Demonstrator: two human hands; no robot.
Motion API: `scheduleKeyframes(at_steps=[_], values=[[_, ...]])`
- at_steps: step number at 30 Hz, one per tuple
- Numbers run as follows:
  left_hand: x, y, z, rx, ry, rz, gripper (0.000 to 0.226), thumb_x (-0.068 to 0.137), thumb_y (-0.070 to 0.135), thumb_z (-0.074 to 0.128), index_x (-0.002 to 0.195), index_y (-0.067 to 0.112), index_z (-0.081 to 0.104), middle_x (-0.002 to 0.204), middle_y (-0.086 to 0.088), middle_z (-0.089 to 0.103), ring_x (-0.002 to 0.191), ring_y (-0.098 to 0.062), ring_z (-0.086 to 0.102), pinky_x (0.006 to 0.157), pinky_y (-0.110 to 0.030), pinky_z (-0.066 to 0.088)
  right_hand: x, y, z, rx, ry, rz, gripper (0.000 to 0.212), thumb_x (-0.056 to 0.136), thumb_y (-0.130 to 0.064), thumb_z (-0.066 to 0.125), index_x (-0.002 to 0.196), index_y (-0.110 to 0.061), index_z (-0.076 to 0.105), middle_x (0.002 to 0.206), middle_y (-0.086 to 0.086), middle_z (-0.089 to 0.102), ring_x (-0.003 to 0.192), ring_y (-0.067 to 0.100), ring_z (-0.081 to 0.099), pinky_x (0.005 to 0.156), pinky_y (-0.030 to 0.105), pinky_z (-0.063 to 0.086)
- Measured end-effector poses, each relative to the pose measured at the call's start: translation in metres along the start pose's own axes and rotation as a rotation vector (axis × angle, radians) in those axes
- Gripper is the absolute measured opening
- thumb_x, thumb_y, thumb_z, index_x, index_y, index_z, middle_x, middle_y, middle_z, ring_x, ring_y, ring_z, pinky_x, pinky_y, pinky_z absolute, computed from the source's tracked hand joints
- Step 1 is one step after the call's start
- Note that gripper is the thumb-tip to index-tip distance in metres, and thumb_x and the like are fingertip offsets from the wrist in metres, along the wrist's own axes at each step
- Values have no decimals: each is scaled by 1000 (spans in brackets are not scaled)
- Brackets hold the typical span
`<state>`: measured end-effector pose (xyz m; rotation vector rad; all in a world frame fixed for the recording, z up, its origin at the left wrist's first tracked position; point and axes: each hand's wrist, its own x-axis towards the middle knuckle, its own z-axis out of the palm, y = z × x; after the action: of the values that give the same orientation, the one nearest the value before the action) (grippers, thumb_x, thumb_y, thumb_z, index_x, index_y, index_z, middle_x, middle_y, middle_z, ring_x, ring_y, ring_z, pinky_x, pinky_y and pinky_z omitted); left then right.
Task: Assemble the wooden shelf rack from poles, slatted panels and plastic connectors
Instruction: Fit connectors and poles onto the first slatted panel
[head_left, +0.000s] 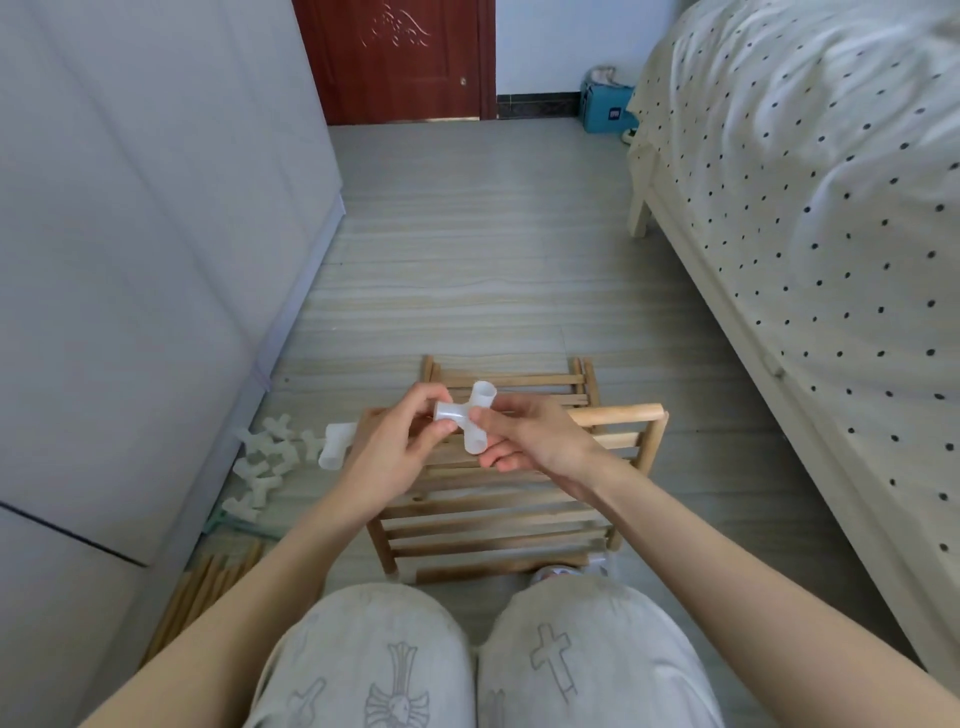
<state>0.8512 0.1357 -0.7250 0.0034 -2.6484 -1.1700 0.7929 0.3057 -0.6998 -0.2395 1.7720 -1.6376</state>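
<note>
Both hands hold one white translucent plastic connector (470, 415), a cross-shaped piece with several sockets, above the wooden parts. My left hand (395, 441) pinches its left arm between thumb and fingers. My right hand (524, 434) pinches its right side and lower socket. Below them a slatted wooden panel (493, 514) lies flat on the floor, with a wooden pole (618, 414) across its far right corner. A second slatted panel (511, 376) lies behind it. Another connector (335, 447) sits at the near panel's left corner.
A heap of several loose white connectors (265, 462) lies on the floor at the left, by a white wardrobe (130, 260). A bundle of wooden poles (208, 587) lies at the lower left. A bed (810, 249) fills the right side. My knees (467, 660) are in the foreground.
</note>
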Motion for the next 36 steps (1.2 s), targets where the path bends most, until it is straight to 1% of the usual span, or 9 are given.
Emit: scheduleKeyframes(at_steps=[5, 10, 13, 16, 18, 21, 25, 29, 36], values=[[-1, -1, -1, -1, -42, -34, 27, 87, 25, 64, 112, 28, 55, 101, 9, 67, 101, -10, 63, 97, -34, 47, -5, -7, 3, -139, 58, 13, 20, 88, -18, 64, 105, -8, 62, 75, 2, 64, 54, 9, 58, 50, 17, 47], [13, 4, -2, 336, -248, 22, 37, 92, 36, 54, 128, 30, 49, 119, 7, 59, 108, -9, 55, 95, -30, 45, -23, -20, -28, -269, 335, -163, 21, 85, -15, 65, 100, -15, 51, 80, -2, 61, 51, -1, 52, 47, 13, 39], [27, 16, 4, 445, -415, 123, 38, 93, 41, 50, 130, 31, 48, 121, 10, 56, 99, -4, 55, 88, -25, 47, -40, -15, -62, -260, 518, -261, 22, 85, -14, 64, 102, -18, 50, 89, -3, 59, 63, 3, 51, 54, 16, 38], [39, 25, 14, 473, -504, 169, 38, 92, 45, 49, 127, 31, 50, 110, 12, 59, 84, 1, 52, 77, -18, 45, -55, -1, -99, -183, 660, -290, 27, 86, -13, 60, 111, -17, 50, 97, 4, 63, 58, 3, 49, 49, 17, 38], [39, 25, 18, 458, -492, 144, 36, 93, 47, 45, 120, 27, 55, 101, 10, 61, 83, -2, 56, 76, -21, 46, -61, 13, -119, -139, 685, -258, 33, 88, -11, 57, 120, -15, 48, 92, 6, 63, 47, 2, 47, 43, 17, 38], [32, 16, 24, 592, -408, 156, 40, 92, 54, 33, 116, 28, 52, 97, 11, 62, 83, -6, 58, 72, -22, 42, -64, 33, -138, -7, 606, -180, 39, 89, -10, 60, 125, -13, 48, 86, 5, 59, 50, 8, 50, 50, 22, 43], [23, 12, 30, 694, -315, 212, 46, 91, 57, 20, 118, 30, 46, 98, 12, 62, 78, -6, 57, 67, -23, 41, -61, 48, -147, 109, 491, -166, 22, 91, -15, 58, 112, -11, 56, 85, 10, 54, 58, 13, 51, 56, 24, 46], [19, 9, 31, 708, -264, 225, 43, 94, 55, 22, 117, 29, 47, 99, 10, 63, 82, -12, 62, 66, -26, 44, -60, 50, -149, 23, 484, -204, 15, 92, -6, 51, 97, -16, 61, 79, 13, 50, 58, 17, 47, 59, 26, 44], [12, 6, 30, 695, -188, 238, 38, 95, 50, 30, 114, 25, 52, 100, 8, 65, 81, -16, 64, 59, -28, 35, -56, 45, -153, -316, 525, -172, 19, 93, -15, 54, 110, -21, 56, 68, 1, 52, 60, 12, 46, 63, 26, 43]])
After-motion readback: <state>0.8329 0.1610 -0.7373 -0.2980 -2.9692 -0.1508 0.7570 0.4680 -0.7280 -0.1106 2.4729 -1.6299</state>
